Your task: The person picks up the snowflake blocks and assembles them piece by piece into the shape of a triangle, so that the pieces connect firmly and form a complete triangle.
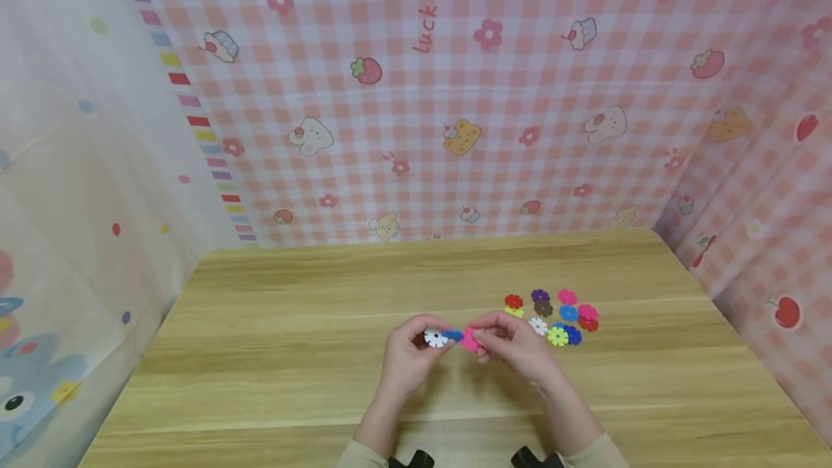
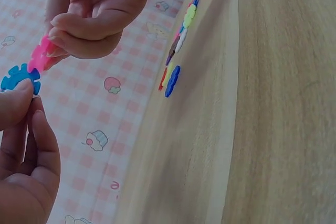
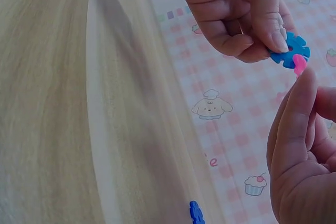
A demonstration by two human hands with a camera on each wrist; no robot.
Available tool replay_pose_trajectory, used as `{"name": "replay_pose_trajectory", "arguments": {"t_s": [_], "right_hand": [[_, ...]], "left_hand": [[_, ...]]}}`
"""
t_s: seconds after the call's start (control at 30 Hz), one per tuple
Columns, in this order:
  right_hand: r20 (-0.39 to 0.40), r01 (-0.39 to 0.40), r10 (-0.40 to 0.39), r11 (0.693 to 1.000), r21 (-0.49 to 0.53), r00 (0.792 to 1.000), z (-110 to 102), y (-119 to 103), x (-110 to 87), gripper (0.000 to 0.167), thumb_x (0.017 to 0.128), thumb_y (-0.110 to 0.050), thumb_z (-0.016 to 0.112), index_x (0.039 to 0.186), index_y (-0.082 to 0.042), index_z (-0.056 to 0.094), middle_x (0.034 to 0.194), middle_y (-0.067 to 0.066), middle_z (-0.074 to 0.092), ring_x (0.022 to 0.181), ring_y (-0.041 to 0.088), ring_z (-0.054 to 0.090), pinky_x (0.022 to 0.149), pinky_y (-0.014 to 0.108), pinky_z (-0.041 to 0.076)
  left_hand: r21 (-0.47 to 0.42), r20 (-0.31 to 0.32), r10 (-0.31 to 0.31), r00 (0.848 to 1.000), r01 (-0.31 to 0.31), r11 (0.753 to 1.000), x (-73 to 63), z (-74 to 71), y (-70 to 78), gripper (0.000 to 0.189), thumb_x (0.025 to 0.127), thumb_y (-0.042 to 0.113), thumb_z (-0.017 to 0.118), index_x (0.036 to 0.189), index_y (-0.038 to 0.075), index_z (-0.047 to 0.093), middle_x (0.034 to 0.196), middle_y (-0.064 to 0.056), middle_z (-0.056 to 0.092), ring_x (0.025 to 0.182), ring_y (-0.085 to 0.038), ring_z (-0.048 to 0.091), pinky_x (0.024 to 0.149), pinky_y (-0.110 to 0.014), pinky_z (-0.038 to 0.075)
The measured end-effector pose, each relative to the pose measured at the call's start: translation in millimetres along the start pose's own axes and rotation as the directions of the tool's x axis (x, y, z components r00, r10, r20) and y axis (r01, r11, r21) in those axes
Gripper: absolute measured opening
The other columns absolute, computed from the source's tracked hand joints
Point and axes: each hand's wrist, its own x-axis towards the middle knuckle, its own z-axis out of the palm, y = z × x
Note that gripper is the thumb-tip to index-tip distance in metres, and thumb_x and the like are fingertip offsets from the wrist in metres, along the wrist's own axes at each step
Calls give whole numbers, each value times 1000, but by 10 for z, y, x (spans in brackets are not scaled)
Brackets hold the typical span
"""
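Note:
My left hand (image 1: 404, 361) pinches a blue notched plastic disc (image 2: 17, 80) between thumb and fingers. A white disc (image 1: 435, 339) of the same flower-like shape is joined to the blue one's left side, close by the left thumb. From the right, my right hand (image 1: 520, 349) pinches a pink notched disc (image 1: 469, 339) at its outer edge. The pink disc meets the blue one's rim edge to edge, set at an angle to it, as the right wrist view shows. Both hands are raised over the wooden table, and the right fingertips cover part of the pink disc.
Beyond the right hand lie several loose notched discs on the table (image 1: 292, 352), among them a red one (image 1: 513, 301), a purple one (image 1: 539, 295), a brown one (image 1: 543, 308) and a yellow-green one (image 1: 557, 336). A checked pink curtain (image 1: 403, 107) hangs behind the table.

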Motion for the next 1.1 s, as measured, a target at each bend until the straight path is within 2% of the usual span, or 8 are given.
{"name": "replay_pose_trajectory", "arguments": {"t_s": [0.23, 0.43, 0.53, 0.67, 0.8, 0.87, 0.93, 1.1], "right_hand": [[32, -8, 7, 1000, 22, 999, -22, 20, -14, 30, 94, -3, 64, 114, 17, 56, 89, 10, 68, 72, 13, 64, 70, 25, 57], [1, -29, 29, 999, 40, 1000, 34, 24, 4, 27, 94, -5, 65, 112, 13, 58, 90, 10, 69, 74, 13, 64, 73, 25, 57], [-28, -38, 40, 997, 64, 999, 77, 17, 26, 26, 94, -6, 66, 112, 11, 59, 90, 9, 68, 74, 13, 63, 72, 25, 57], [-84, -52, 55, 998, 43, 995, 124, 9, 41, 25, 91, -6, 69, 109, 8, 61, 87, 6, 67, 72, 14, 62, 69, 24, 56], [-146, -62, 64, 998, 15, 987, 145, 19, 43, 24, 91, -8, 70, 108, 8, 63, 87, 5, 67, 73, 16, 58, 67, 23, 53], [-172, -70, 73, 997, 21, 982, 145, 28, 43, 23, 92, -8, 69, 108, 7, 63, 88, 4, 67, 74, 16, 57, 66, 23, 51], [-192, -81, 85, 996, 28, 978, 140, 35, 44, 22, 92, -7, 69, 108, 6, 64, 88, 4, 67, 74, 16, 56, 66, 23, 51], [-212, -99, 96, 995, -7, 973, 142, 39, 55, 22, 90, -9, 71, 106, 4, 65, 88, 4, 68, 74, 16, 57, 67, 24, 51]], "left_hand": [[42, 14, 14, 1000, -15, 999, -31, 46, 6, 15, 77, -5, 81, 84, 4, 71, 85, -8, 69, 73, -9, 55, 62, -18, 46], [28, -12, 13, 1000, -12, 1000, -25, 51, -14, 16, 78, -4, 80, 87, 5, 72, 88, -8, 69, 78, -12, 57, 67, -19, 48], [-7, -15, 16, 1000, -16, 1000, -3, 27, -25, 23, 78, -9, 77, 97, 2, 70, 96, -15, 67, 83, -12, 59, 72, -20, 52], [-92, 28, 7, 1000, -5, 996, 25, -11, -38, 45, 77, -15, 73, 118, -3, 61, 102, -26, 64, 89, -13, 62, 78, -21, 54], [-130, 94, -34, 995, 46, 990, 31, -37, -39, 62, 77, -12, 75, 133, -5, 48, 108, -23, 65, 93, -18, 64, 82, -25, 55], [-92, 110, -60, 992, 71, 993, 30, -43, -29, 64, 77, -8, 78, 134, -4, 48, 112, -19, 65, 98, -22, 64, 86, -29, 55], [-20, 119, -64, 991, 67, 998, 25, -50, -14, 63, 75, -2, 82, 132, 0, 53, 116, -12, 65, 103, -24, 62, 90, -33, 53], [192, 124, -16, 992, -8, 981, 15, -74, 27, 54, 72, 12, 88, 121, 15, 66, 120, 5, 63, 113, -18, 57, 102, -41, 43]]}}
